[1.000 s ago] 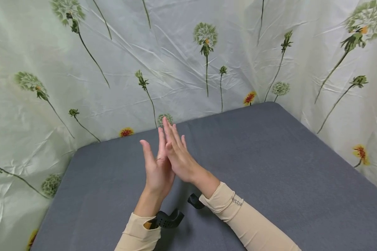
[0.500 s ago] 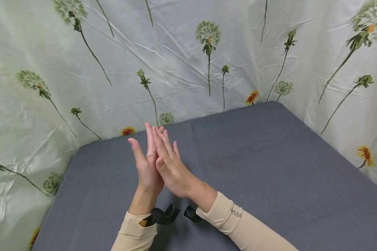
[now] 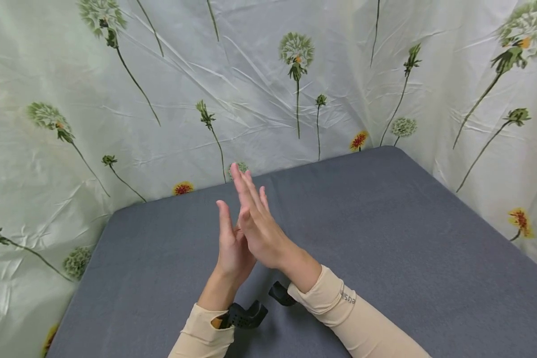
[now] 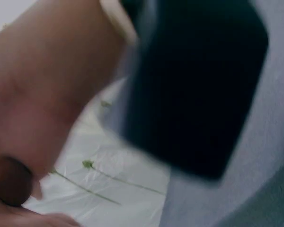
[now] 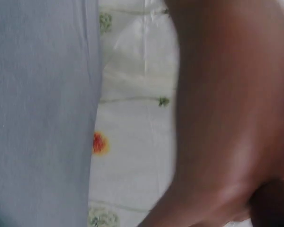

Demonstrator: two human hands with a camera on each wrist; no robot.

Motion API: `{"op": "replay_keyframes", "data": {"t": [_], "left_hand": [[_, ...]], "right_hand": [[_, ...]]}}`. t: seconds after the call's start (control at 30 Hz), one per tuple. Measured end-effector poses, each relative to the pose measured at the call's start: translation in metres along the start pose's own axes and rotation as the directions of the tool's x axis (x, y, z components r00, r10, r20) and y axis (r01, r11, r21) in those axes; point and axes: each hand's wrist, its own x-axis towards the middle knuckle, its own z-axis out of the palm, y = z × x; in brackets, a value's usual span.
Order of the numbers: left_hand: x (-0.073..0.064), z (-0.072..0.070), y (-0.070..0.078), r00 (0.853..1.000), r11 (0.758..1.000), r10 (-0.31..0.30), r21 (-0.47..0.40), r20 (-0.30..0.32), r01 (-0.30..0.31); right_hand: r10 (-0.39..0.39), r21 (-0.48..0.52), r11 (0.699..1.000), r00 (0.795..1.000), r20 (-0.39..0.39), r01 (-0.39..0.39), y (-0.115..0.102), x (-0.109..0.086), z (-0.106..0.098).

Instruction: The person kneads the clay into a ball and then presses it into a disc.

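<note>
Both hands are raised above the grey table (image 3: pixel 385 233), palms pressed flat against each other, fingers straight and pointing up and away. My left hand (image 3: pixel 230 243) is partly hidden behind my right hand (image 3: pixel 257 223), whose fingertips reach higher. Neither hand holds anything. Beige sleeves cover both forearms, and a black wrist camera mount (image 3: pixel 243 315) shows under each wrist. In the left wrist view a blurred palm (image 4: pixel 38 94) and a dark mount (image 4: pixel 194 85) fill the frame. The right wrist view shows a blurred hand (image 5: pixel 227 118) close to the lens.
A grey cloth covers the table, with nothing lying on it. A white sheet printed with dandelions and red flowers (image 3: pixel 295 99) hangs behind and on both sides, closing the table's far and side edges.
The pressed hands slid against each other: the right hand moved up and forward over the left palm, and both hands shifted slightly right after drifting left half a second ago.
</note>
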Motion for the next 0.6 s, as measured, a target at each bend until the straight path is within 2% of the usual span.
{"op": "replay_keyframes", "data": {"t": [0.07,0.17,0.33,0.6], "left_hand": [[0.0,0.003,0.003,1.0,1.0,0.024,0.009,-0.002,-0.024],[-0.001,0.006,0.009,0.995,0.995,0.095,0.024,-0.037,-0.094],[-0.005,0.002,0.018,0.98,0.986,0.166,0.038,-0.114,-0.162],[-0.008,-0.015,0.026,0.964,0.984,0.177,0.041,-0.2,-0.172]], "right_hand": [[0.02,0.005,1.0,1.0,-0.022,-0.02,0.005,0.002,-0.003],[0.073,0.028,0.997,0.997,-0.025,-0.073,0.011,0.003,-0.001],[0.137,0.056,0.989,0.99,0.024,-0.139,0.017,0.0,0.011],[0.112,0.021,0.993,0.989,0.096,-0.114,0.006,-0.007,0.028]]}}
